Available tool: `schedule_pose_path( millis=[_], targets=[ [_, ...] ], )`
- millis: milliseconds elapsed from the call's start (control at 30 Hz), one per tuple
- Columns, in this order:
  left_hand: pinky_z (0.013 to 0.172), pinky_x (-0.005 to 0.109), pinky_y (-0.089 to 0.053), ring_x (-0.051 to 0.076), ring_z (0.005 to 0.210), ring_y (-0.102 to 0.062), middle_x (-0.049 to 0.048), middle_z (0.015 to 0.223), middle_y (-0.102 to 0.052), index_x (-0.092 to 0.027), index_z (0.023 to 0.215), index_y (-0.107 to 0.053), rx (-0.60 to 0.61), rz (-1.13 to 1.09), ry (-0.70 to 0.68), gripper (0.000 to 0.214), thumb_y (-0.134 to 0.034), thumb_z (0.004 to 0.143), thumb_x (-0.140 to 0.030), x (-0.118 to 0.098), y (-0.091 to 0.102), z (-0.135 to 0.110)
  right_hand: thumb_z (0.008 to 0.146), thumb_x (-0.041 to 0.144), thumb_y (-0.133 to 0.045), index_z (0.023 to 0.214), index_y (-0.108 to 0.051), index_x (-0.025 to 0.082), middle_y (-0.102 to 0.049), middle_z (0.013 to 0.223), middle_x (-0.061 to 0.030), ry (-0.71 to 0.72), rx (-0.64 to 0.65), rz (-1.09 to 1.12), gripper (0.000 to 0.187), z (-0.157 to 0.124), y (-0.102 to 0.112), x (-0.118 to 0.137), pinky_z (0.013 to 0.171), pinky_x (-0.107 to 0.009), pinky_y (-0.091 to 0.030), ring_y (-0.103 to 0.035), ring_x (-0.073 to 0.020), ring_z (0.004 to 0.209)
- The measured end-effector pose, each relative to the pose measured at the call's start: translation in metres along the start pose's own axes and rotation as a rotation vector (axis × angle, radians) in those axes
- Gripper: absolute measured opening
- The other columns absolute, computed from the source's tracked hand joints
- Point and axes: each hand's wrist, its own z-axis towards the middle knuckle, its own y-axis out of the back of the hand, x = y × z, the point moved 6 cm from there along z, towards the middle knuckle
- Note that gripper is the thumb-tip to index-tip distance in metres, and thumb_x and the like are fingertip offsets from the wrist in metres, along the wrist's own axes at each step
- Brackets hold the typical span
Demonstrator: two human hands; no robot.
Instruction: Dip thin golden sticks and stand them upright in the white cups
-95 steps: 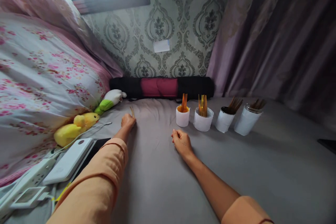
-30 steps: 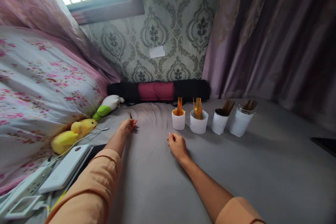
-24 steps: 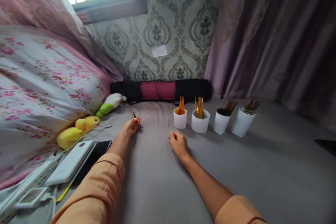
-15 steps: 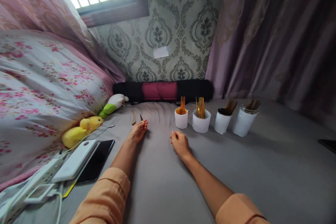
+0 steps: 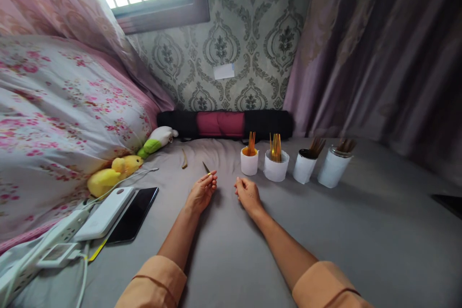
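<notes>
My left hand rests on the grey bed sheet and pinches a thin brown stick that points up and away. A second stick lies on the sheet farther back to the left. My right hand lies close by with its fingers curled loosely; nothing shows in it. Just beyond it stand several white cups in a row: one with orange sticks, one with yellow sticks, and two with brown sticks.
A floral pillow and two plush toys lie at the left. A white power bank, black phone and power strip sit near the left front. A black and red roll lines the wall.
My left hand has come back from the far left toward my right hand, carrying one stick and leaving another lying on the sheet. The right hand has stayed put.
</notes>
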Motion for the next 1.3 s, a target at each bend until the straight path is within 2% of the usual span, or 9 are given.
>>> schedule_pose_path(
  millis=[200, 367, 633, 933, 1100, 1300],
  targets=[
    [0.047, 0.015, -0.039, 0.005, 0.053, -0.051, 0.0025, 0.068, -0.057, -0.008, 0.093, -0.062, 0.065, 0.077, -0.023, 0.022, -0.060, 0.071, -0.009, 0.012, -0.013, -0.021, 0.079, 0.050, -0.037, 0.066, -0.054, 0.015, -0.050, 0.049, 0.0011, -0.059, 0.055, 0.090, 0.041, -0.002, 0.000, 0.002, 0.037, -0.019, -0.033, -0.044, -0.0085, 0.037],
    [0.049, 0.017, -0.038, 0.006, 0.056, -0.051, 0.0043, 0.073, -0.060, -0.010, 0.093, -0.062, 0.098, 0.175, -0.045, 0.028, -0.066, 0.068, -0.021, 0.023, -0.016, -0.035, 0.079, 0.051, -0.039, 0.066, -0.054, 0.015, -0.050, 0.050, 0.0012, -0.070, 0.095, 0.144, 0.041, -0.003, 0.000, 0.004, 0.036, -0.019, -0.032, -0.043, -0.0074, 0.037],
    [0.049, 0.018, -0.036, 0.007, 0.055, -0.050, 0.0037, 0.072, -0.059, -0.011, 0.096, -0.060, 0.113, 0.406, -0.098, 0.036, -0.062, 0.069, -0.035, 0.030, -0.020, -0.054, 0.076, 0.051, -0.045, 0.074, -0.058, 0.014, -0.051, 0.055, 0.0021, -0.112, 0.219, 0.219, 0.040, -0.003, -0.001, 0.008, 0.034, -0.017, -0.029, -0.042, -0.0058, 0.039],
    [0.047, 0.019, -0.034, 0.007, 0.052, -0.045, 0.0006, 0.066, -0.055, -0.010, 0.098, -0.061, 0.153, 0.757, -0.240, 0.031, -0.048, 0.076, -0.027, 0.023, -0.033, -0.066, 0.073, 0.047, -0.053, 0.079, -0.062, 0.012, -0.050, 0.056, 0.0027, -0.179, 0.329, 0.331, 0.036, -0.004, 0.002, 0.016, 0.035, -0.017, -0.028, -0.040, -0.0045, 0.040],
    [0.052, 0.019, -0.035, 0.008, 0.054, -0.046, 0.0003, 0.066, -0.055, -0.011, 0.095, -0.063, 0.183, 0.859, -0.322, 0.029, -0.045, 0.077, -0.025, 0.024, -0.037, -0.069, 0.072, 0.046, -0.055, 0.080, -0.062, 0.013, -0.050, 0.057, 0.0022, -0.169, 0.380, 0.356, 0.035, -0.004, 0.002, 0.023, 0.036, -0.018, -0.028, -0.040, -0.0046, 0.041],
    [0.055, 0.020, -0.036, 0.009, 0.057, -0.047, 0.0011, 0.066, -0.056, -0.011, 0.094, -0.063, 0.207, 0.971, -0.420, 0.030, -0.041, 0.079, -0.024, 0.025, -0.039, -0.073, 0.072, 0.048, -0.056, 0.080, -0.062, 0.013, -0.047, 0.055, 0.0033, -0.186, 0.377, 0.358, 0.036, -0.002, 0.006, 0.032, 0.035, -0.018, -0.024, -0.036, -0.0039, 0.039]
  ],
)
